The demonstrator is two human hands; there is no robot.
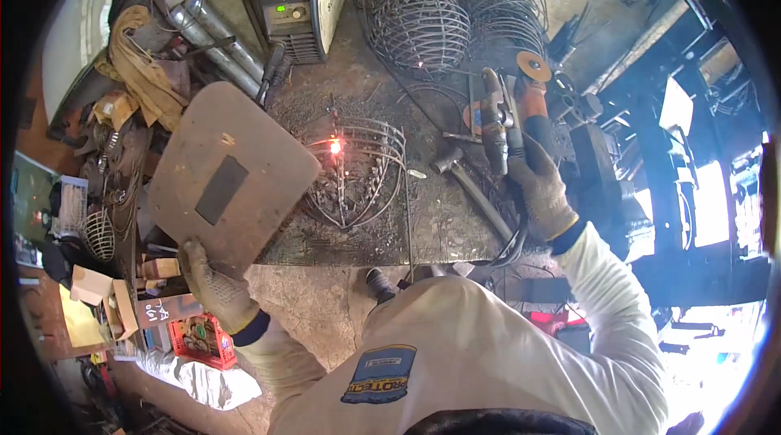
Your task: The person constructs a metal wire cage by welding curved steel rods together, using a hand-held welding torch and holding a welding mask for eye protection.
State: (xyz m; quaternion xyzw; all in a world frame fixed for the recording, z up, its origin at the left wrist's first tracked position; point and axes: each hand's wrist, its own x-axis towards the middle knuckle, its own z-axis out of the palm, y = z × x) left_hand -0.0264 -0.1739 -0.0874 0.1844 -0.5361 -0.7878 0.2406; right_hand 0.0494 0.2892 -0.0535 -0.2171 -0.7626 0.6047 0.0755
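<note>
My gloved left hand (pixel 213 284) is closed on the lower edge of a flat welding hand shield (pixel 260 179), which has a dark rectangular window. In my gloved right hand (pixel 541 191) is a welding electrode holder (pixel 494 122), raised at the right of the bench with its cable hanging down. Between my hands, a curved cage of metal rods (pixel 378 134) rests on the dirty bench (pixel 374 252). One joint on it glows orange-red. The electrode holder is apart from the cage.
Behind the cage stands a welding machine (pixel 305 8) with a green display. Two round wire cages (pixel 419 24) lie at the back. An angle grinder (pixel 534 93) with an orange disc and a hammer (pixel 476 191) are at the right. Metal cylinders (pixel 215 36) and cloth (pixel 142 69) crowd the left.
</note>
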